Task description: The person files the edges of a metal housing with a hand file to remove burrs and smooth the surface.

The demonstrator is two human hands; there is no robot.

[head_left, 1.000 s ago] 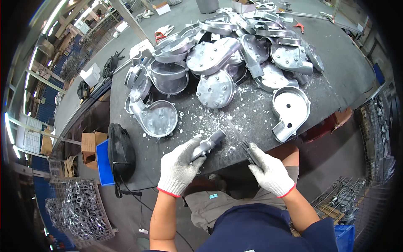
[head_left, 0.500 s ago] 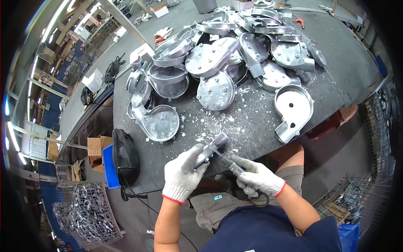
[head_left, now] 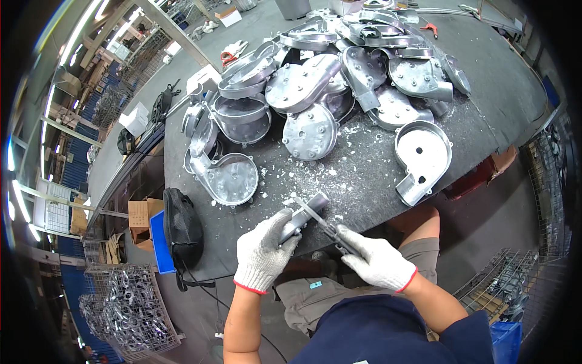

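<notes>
Head view: your left hand [head_left: 264, 250], gloved, wraps its fingers around a small grey metal part [head_left: 301, 217] at the near edge of the dark table [head_left: 364, 176]. Your right hand [head_left: 374, 262] grips a file [head_left: 319, 219], fingers closed around its handle, blade across the part. Right of it, bare tabletop runs to a snail-shaped casting [head_left: 422, 159].

Two gloved hands, left [head_left: 264, 249] and right [head_left: 376, 262], share one small metal piece [head_left: 303, 215] and one file [head_left: 321, 221]. Two castings lie apart from the heap: one [head_left: 422, 156] on the right, one [head_left: 229, 180] on the left. The heap [head_left: 339, 79] holds over a dozen castings; exact number unclear. One black bag [head_left: 183, 230], one cardboard box [head_left: 138, 219].
</notes>
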